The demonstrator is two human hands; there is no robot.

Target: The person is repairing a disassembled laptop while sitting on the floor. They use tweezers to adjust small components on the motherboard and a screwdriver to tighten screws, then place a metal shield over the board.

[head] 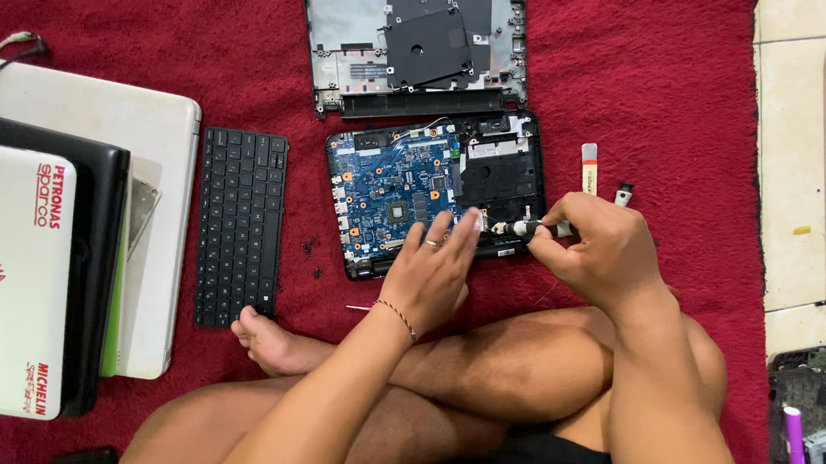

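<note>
The right hand (594,250) pinched a screwdriver (527,227) at the open laptop's (437,194) near edge on the red rug (652,74), the left hand (434,269) pressing flat-fingered beside it; keeping the tool straight seemed wise.

Rug (671,73): deep red
Board (396,190): blue
Keyboard (240,223): black
Cover (418,41): grey, black patches
Laptops (15,285): white, black, stacked
Floor (795,142): cream tile
Wrist cord (398,316): red-and-white

Three stacked laptops (50,235), one keyboard (240,223), one motherboard (396,190), two hands (435,274).
</note>
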